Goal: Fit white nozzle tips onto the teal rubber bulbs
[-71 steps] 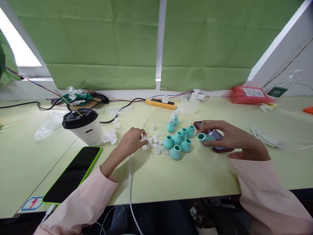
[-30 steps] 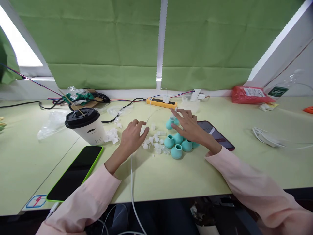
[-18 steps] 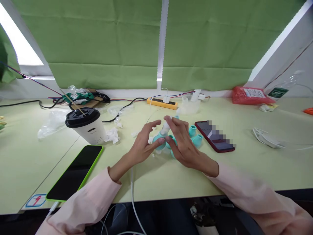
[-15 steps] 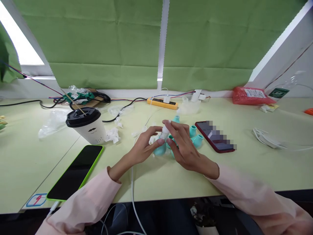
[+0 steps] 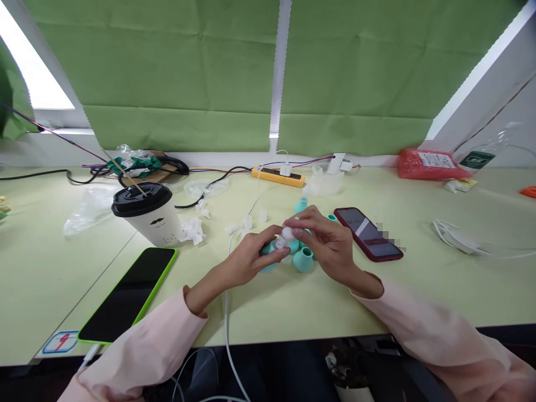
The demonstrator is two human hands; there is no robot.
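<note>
Between the thumb and fingers of my left hand (image 5: 245, 259) is a small clear plastic vial (image 5: 280, 243), tilted, its lower part hidden. My right hand (image 5: 333, 245) pinches a small white cap (image 5: 287, 233) right at the vial's end; whether the two are joined I cannot tell. Beneath and around both hands lie several teal bulb-shaped pieces with narrow necks. One teal bulb (image 5: 303, 261) shows its round opening by my right thumb, and another teal bulb (image 5: 301, 205) stands just beyond the fingers. Small clear plastic bits (image 5: 248, 222) lie past my left hand.
At left are a lidded paper cup (image 5: 161, 226) with a stick in it and a green-edged phone (image 5: 129, 296). A red-cased phone (image 5: 371, 237) lies to the right. White cable (image 5: 226, 312) crosses the table beside my left wrist. A yellow power strip (image 5: 278, 177) sits at the back.
The vial and white cap have tilted and come down slightly. My right hand has shifted a little right, its fingers now closed in a pinch, and a teal bulb shows between the hands.
</note>
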